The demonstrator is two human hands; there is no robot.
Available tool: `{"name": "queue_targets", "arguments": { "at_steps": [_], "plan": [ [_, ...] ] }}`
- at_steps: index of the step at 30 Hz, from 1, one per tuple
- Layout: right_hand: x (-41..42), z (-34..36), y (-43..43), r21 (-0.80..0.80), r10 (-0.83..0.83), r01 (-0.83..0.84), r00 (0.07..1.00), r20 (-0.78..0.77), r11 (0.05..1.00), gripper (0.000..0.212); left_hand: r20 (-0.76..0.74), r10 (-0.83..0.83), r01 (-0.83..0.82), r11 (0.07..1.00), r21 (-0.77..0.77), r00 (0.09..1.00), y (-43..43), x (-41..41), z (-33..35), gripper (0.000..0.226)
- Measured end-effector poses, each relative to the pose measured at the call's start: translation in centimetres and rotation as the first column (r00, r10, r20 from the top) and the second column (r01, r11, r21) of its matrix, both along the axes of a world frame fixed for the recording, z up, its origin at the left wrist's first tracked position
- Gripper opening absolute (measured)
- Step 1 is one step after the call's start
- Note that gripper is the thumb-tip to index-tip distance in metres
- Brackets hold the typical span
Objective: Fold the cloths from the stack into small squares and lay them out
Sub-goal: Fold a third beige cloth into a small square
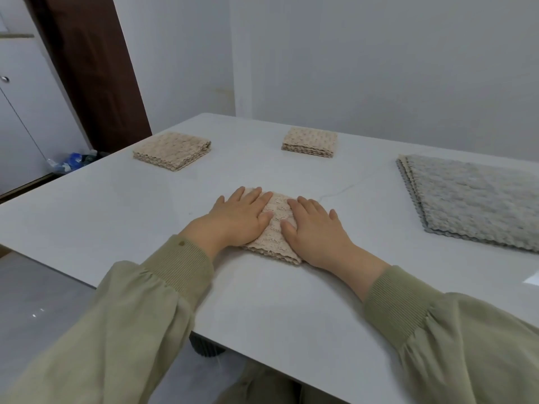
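Note:
A beige textured cloth (275,223), folded into a small square, lies in the middle of the white table (116,217). My left hand (237,218) presses flat on its left half with straight fingers. My right hand (316,228) presses flat on its right half the same way. Two more folded beige squares lie farther back: one at the far left (172,151), one at the far centre (309,142). A stack of unfolded grey cloths (478,199) lies flat at the right.
The table's left edge runs diagonally, with grey floor (43,301) beyond it. White walls stand behind the table. A dark brown door frame (93,68) and some blue plastic bottles (73,160) are at the far left.

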State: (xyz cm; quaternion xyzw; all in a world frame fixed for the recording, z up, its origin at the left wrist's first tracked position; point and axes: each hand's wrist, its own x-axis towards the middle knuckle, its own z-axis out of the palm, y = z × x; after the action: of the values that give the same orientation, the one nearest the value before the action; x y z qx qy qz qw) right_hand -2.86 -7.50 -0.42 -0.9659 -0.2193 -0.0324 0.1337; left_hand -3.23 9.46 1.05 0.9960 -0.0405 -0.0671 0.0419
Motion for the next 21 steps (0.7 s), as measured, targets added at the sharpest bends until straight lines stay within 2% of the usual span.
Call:
{"name": "queue_targets", "arguments": {
  "at_steps": [3,5,8,14,21],
  "plan": [
    [-0.2,0.0,-0.3,0.070,-0.003,0.001,1.000,0.021,0.998,0.055,0.032,-0.009,0.007,0.999,0.048,0.999,-0.4,-0.1,0.6,0.055],
    [-0.2,0.3,-0.8,0.111,-0.022,0.016,0.998,0.050,0.994,0.054,0.104,-0.011,0.003,0.997,0.080,0.995,-0.9,-0.1,1.5,0.055],
    [0.3,0.6,-2.2,0.097,-0.066,0.053,0.990,0.127,0.994,0.051,0.211,-0.025,0.010,0.997,0.070,0.977,-2.9,0.1,2.7,0.053],
    [1.4,0.7,-6.5,0.060,-0.213,0.206,0.967,0.144,0.977,0.050,0.254,-0.064,0.041,0.994,0.097,0.965,-8.6,1.5,3.5,0.051],
    [4.1,0.6,-11.8,0.019,-0.403,0.406,0.897,0.180,0.914,0.048,0.272,-0.003,0.013,0.999,-0.034,0.962,-16.0,3.0,2.2,0.039]
  ]
}}
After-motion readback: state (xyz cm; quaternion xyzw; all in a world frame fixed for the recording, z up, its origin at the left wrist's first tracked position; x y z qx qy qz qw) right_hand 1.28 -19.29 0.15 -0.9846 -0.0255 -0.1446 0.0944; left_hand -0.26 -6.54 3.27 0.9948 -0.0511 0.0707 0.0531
